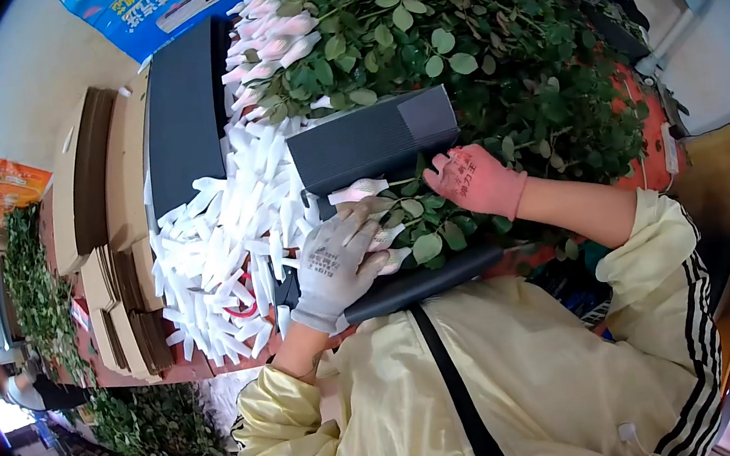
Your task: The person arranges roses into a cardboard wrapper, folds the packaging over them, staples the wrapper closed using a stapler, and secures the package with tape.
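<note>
A black corrugated sheet (372, 139) is lying folded on the red bench (190, 369), close in front of the person, its far flap leaning up and what looks like its near edge curling in. Within that fold, a small bunch of green-leaved flower stems (428, 248) is resting, its pinkish heads showing through white mesh sleeves.

The two hands are working well apart from each other. The left hand (337, 264), in a grey-white glove, is lying palm down at the sheet's left end, fingers stretched over the sleeved heads; it seems to be steadying them and evening them up. The right hand (475, 182), in a pink printed glove, is curling at the sheet's right end beside the leaves; whether it is gripping a stem, I can't tell. The fold is probably cradling the bunch to shield the petals.

The bunch's long axis is running roughly along the sheet, heads pointing out toward its left end, leafy stems trailing toward its right. Loose white tapered sleeves (225, 219) are piling up beyond the sheet's left end, presumably for easy reach, while a large heap of dark leafy stems (487, 36) is spreading behind it.
</note>
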`<state>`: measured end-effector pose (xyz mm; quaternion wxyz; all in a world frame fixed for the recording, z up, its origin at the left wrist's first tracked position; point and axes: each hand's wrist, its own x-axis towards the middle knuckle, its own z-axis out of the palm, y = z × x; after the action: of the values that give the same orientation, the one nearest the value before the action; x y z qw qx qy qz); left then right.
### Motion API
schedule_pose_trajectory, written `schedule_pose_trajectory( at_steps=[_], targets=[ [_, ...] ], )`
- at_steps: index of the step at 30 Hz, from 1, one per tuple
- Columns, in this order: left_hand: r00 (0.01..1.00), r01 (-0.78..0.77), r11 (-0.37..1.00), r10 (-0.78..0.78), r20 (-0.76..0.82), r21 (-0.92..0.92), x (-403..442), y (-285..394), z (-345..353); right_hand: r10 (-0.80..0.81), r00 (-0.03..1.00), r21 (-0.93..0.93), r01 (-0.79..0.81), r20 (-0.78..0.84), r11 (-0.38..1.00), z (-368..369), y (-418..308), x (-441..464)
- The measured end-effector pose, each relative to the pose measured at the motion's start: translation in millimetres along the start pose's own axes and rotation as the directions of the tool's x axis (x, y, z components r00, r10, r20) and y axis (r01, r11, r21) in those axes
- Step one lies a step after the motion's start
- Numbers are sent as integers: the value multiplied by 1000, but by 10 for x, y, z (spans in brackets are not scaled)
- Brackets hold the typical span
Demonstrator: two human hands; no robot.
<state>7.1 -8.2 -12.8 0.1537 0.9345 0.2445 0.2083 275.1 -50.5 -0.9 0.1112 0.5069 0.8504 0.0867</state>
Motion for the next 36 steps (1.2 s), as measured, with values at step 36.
schedule_pose_trajectory(
  at_steps=[36],
  targets=[
    [585, 796, 563, -620, 523, -223, -40, -357, -5, -44, 999, 305, 48, -20, 951, -114, -432, 263]
  ],
)
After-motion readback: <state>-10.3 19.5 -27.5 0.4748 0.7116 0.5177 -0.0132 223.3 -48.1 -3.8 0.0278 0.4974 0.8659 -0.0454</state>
